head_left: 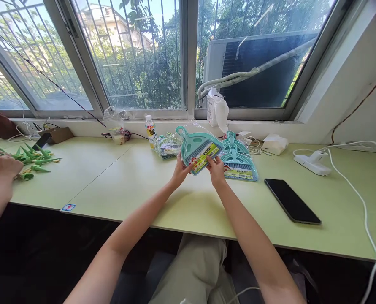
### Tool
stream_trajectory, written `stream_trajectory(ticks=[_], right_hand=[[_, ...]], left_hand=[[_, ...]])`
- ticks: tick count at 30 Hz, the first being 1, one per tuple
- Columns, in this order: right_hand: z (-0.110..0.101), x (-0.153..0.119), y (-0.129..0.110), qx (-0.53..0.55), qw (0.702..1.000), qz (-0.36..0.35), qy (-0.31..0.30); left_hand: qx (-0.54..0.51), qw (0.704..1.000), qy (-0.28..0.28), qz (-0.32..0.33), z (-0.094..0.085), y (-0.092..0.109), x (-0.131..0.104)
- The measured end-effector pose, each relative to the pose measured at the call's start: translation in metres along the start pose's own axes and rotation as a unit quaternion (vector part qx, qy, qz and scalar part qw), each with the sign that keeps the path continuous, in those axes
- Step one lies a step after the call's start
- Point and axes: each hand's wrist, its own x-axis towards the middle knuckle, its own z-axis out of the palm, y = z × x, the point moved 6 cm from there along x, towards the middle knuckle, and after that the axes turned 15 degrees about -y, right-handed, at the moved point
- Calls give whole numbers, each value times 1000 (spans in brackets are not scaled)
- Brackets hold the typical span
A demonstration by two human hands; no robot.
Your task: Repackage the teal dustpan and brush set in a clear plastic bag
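Between my two hands, a teal dustpan and brush set (196, 145) is held up above the table, tilted, with a yellow printed label across its bristles. My left hand (180, 172) grips its lower left edge. On the lower right, my right hand (216, 169) pinches the label side. Just behind and to the right lies a pile of similar packaged dustpan sets (238, 159) in clear plastic. Another small stack of packaged sets (169, 146) with green handles rests to the left, partly hidden by the held one.
A bottle (150, 131), a plastic bag with a cup (116, 131) and a tissue pack (216, 109) stand along the window. On the right are a phone (292, 201), a power strip (312, 163) and a white cable. Another person's hand (4, 166) touches green cone-shaped pieces at far left.
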Motion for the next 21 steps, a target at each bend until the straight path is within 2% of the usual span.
stream_trajectory(ticks=[3, 6, 9, 11, 13, 18, 21], right_hand=[[-5, 1, 3, -16, 1000, -7, 23], [-12, 2, 7, -26, 998, -17, 55], [-20, 3, 8, -29, 995, -30, 87], [-23, 3, 7, -18, 994, -38, 102], [-22, 3, 7, -5, 994, -38, 101], [-5, 0, 9, -22, 998, -6, 54], [4, -2, 11, -27, 999, 2, 36]], left_hand=[[25, 999, -28, 9, 8, -2, -3], [10, 994, -103, -39, 26, -13, -7], [1, 976, -200, -90, 45, -24, -12], [-10, 967, -227, -114, 49, -30, -11], [-30, 973, -190, -124, 41, -32, -6], [-92, 993, 3, -76, 3, -25, 5], [-126, 988, 46, -73, -3, -26, 3]])
